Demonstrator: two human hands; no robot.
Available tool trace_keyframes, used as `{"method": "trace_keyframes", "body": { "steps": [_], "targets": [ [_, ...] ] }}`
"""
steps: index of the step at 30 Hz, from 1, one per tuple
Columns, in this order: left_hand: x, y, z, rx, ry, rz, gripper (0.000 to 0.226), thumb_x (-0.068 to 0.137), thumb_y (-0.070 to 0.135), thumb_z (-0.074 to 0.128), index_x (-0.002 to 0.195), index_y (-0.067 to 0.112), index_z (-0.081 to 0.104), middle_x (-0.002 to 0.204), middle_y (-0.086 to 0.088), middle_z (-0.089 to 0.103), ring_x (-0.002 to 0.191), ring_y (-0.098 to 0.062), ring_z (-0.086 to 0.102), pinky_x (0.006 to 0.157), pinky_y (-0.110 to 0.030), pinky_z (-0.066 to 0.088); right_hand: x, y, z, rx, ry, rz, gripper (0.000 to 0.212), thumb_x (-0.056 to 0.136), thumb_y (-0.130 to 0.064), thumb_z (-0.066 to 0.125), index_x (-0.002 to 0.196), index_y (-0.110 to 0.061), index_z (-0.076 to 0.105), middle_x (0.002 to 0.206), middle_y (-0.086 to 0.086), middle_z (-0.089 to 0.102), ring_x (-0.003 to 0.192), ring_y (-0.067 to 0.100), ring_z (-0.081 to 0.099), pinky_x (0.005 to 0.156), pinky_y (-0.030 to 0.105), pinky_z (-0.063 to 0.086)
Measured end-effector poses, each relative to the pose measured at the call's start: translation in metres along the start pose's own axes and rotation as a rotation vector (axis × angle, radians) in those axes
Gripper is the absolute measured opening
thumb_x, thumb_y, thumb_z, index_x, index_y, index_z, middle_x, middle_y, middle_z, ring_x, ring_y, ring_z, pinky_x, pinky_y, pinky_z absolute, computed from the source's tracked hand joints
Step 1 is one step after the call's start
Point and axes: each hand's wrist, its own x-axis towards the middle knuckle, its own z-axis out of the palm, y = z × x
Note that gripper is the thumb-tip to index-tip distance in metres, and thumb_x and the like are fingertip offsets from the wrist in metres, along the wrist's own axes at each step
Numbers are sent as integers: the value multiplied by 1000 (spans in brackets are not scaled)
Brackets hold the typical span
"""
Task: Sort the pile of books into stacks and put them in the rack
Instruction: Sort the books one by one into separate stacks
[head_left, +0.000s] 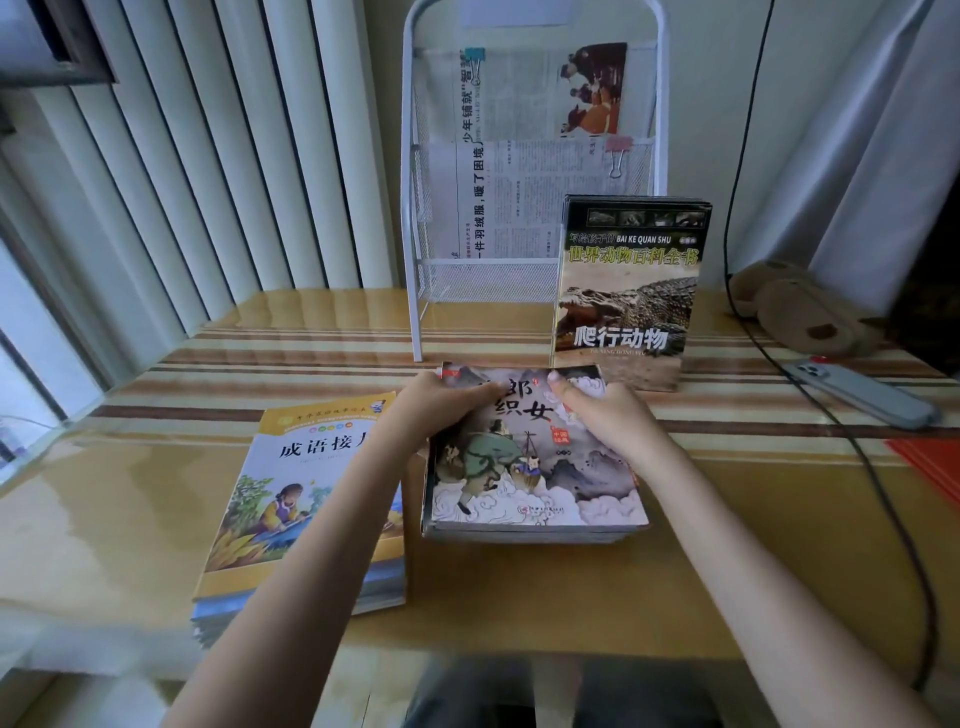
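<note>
On the worktop (519, 597), a white wire rack (421, 218) stands at the back with newspaper sheets clipped in it. A stack of animal books (623, 291) stands upright at the rack's right side, but I cannot tell if it sits inside the rack or just leans in front of it. Nearer the person lie two flat stacks: a yellow stack (291, 519) on the left and a grey picture-book stack (535, 467) just beside it. The sorting looks done, and the step now seems to be picking up the grey stack. The left hand (441, 400) and the right hand (602, 410) both curl over its far edge, fingers bent around it and thumbs on the top cover. Next, the hands likely need to squeeze the whole stack together, tip it upright, and set it in the rack beside the animal books. A phone (862, 392) lies well off to the right.
</note>
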Motion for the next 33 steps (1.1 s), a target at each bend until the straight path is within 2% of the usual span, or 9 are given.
{"method": "trace_keyframes", "body": {
  "steps": [6,9,11,14,17,20,23,29,33],
  "targets": [
    [-1,-7,7,121,48,-38,55,73,60,69,59,13,43,56,-1,43,50,-12,41,45,-22,26,0,12,21,-287,231,43,68,75,-81,42,59,-15,40,52,-1,39,47,17,42,48,24,27],
    [5,-2,7,326,228,110,41,79,44,70,73,7,54,75,-8,57,76,-24,52,67,-31,37,7,18,21,-425,217,-39,74,75,-82,35,72,-11,54,79,11,57,84,24,56,70,31,42],
    [11,2,10,513,315,248,28,86,23,65,101,2,57,111,-16,58,106,-30,48,91,-34,35,12,23,25,-538,190,-51,89,74,-82,35,111,-4,54,120,18,53,115,30,45,93,38,38],
    [16,2,20,673,113,286,39,94,21,53,127,1,49,137,-17,46,131,-31,34,111,-39,25,14,22,25,-521,267,-105,93,71,-77,50,131,-8,30,134,18,40,122,34,37,97,42,37],
    [21,5,19,686,-25,270,35,97,21,49,123,-1,56,139,-20,44,133,-31,34,112,-39,23,26,21,10,-494,330,-165,87,74,-68,58,134,-14,26,134,16,41,123,33,39,96,42,41],
    [33,31,5,599,14,339,52,93,27,58,133,-3,46,153,-20,25,143,-29,19,116,-35,12,51,27,-19,-329,487,-115,75,79,-61,60,130,-13,32,132,15,43,120,32,42,90,40,47],
    [57,68,6,381,29,416,72,88,37,63,144,3,33,149,-14,35,137,-28,33,111,-35,28,78,37,-49,-166,596,-10,72,82,-54,61,132,-10,32,134,17,40,120,35,41,91,43,43],
    [139,110,55,-12,-234,217,87,74,57,70,132,-3,43,126,-5,53,121,-22,48,104,-39,37,139,53,-78,207,450,167,111,74,-70,58,150,-9,5,158,12,12,143,31,20,115,47,23],
    [179,104,87,-187,-255,186,67,70,45,79,109,-2,54,100,-9,67,86,-15,63,67,-19,48,167,63,-72,346,342,216,107,75,-69,54,150,-9,7,159,9,11,144,30,18,113,46,21]
  ]
}}
